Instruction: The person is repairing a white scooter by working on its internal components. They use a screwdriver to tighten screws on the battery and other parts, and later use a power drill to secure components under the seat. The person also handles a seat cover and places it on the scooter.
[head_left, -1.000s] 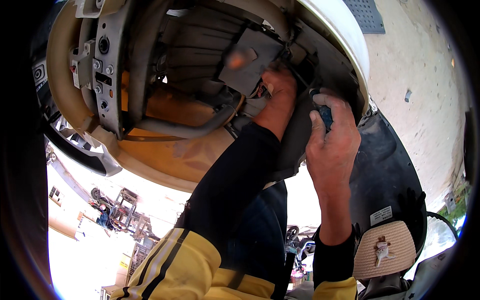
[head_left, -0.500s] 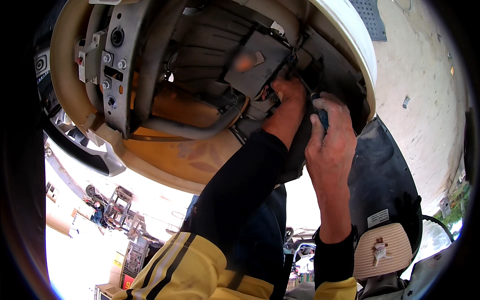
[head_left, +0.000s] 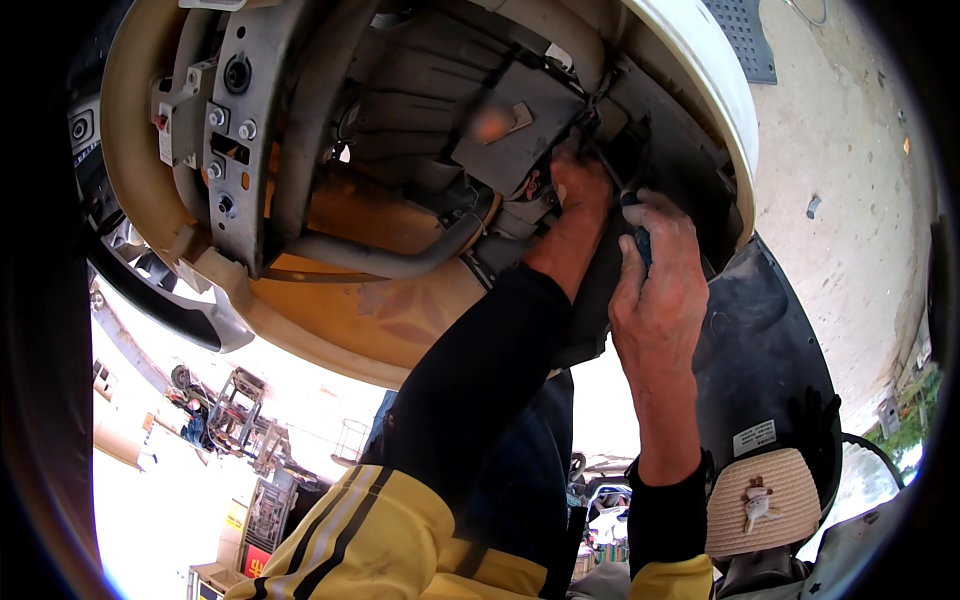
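Observation:
My right hand point(head_left: 660, 285) is closed around the dark blue handle of a screwdriver point(head_left: 642, 243), thumb and fingers pressed along its sides. Its thin shaft slants up and left into the shadowed cavity, and its tip is hidden. Deeper inside, my left hand point(head_left: 583, 190) reaches up with bent fingers close to the shaft. Shadow covers its fingertips, and what they grip cannot be made out. Beside that hand lie a flat grey box point(head_left: 518, 125), some reddish wires point(head_left: 532, 184) and a dark cable bundle point(head_left: 592, 105).
A pale curved shell point(head_left: 738, 110) surrounds the cavity. Bent dark tubes point(head_left: 400, 262) and a bolted metal plate point(head_left: 235, 150) stand at the left. On the right are a black panel point(head_left: 755, 340) and a beige ribbed pad point(head_left: 765, 500) with a small figure on it.
My right hand has shifted slightly left with the screwdriver, and its grip on the handle has turned a little. The left hand stays in nearly the same place.

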